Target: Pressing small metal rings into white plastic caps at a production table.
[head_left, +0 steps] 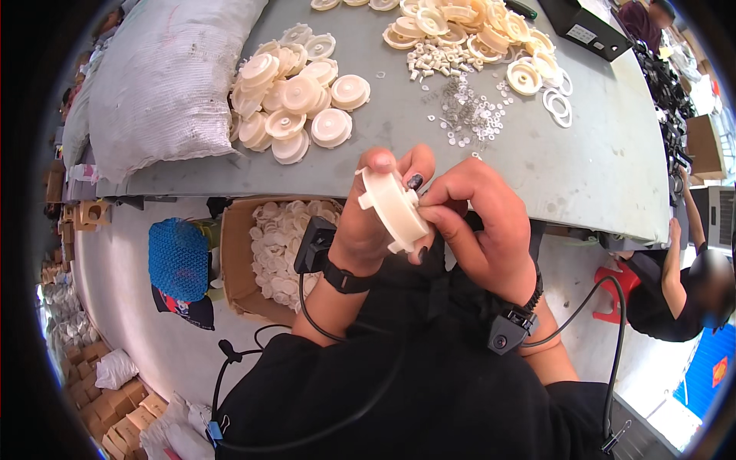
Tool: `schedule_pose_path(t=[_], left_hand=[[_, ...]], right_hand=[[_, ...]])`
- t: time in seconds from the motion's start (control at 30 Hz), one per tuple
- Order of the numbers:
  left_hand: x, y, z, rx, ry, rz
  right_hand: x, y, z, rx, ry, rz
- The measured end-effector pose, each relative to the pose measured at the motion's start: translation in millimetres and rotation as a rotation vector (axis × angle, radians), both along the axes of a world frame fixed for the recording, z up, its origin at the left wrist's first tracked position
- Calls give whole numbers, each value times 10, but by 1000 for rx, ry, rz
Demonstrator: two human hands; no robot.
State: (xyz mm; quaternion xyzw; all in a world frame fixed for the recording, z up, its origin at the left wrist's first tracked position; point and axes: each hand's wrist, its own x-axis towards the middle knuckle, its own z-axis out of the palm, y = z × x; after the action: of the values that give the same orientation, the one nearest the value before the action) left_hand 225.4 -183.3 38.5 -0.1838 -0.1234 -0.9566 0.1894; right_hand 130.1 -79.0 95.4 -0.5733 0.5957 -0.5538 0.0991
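Above the table's front edge, my left hand [354,234] is wrapped around a round cream plastic part [389,205] with tabs on its rim, held tilted on its side. My right hand [491,222] is closed, with thumb and forefinger pinched at the middle of that part's face. A small pale nub shows at those fingertips; whether it is a loose piece or the part's own hub I cannot tell. Beyond my hands, small clear and white washers [475,115] lie scattered on the grey table [583,169], with a heap of small cream plastic pieces [441,60] just behind them.
Similar round parts are piled at the left [299,92] and far middle [468,27]. White rings [557,107] lie to the right. A white woven sack [165,84] fills the table's left. Below stands a cardboard box [238,261] of white parts. Another person [675,291] sits at right.
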Motion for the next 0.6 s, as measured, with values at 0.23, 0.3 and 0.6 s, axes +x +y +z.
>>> schedule_pose_path(t=[0.23,0.3,0.6], left_hand=[[133,-61,78,-207,-24,77],[239,-167,48,-472,-290,220],[444,-1020,121,-1628,-1134,1564]], right_hand=[[29,94,-160,50,-617,-54],[-112,84,-296,102,-546,-161],[-761,64,-945,259,-223,-551]])
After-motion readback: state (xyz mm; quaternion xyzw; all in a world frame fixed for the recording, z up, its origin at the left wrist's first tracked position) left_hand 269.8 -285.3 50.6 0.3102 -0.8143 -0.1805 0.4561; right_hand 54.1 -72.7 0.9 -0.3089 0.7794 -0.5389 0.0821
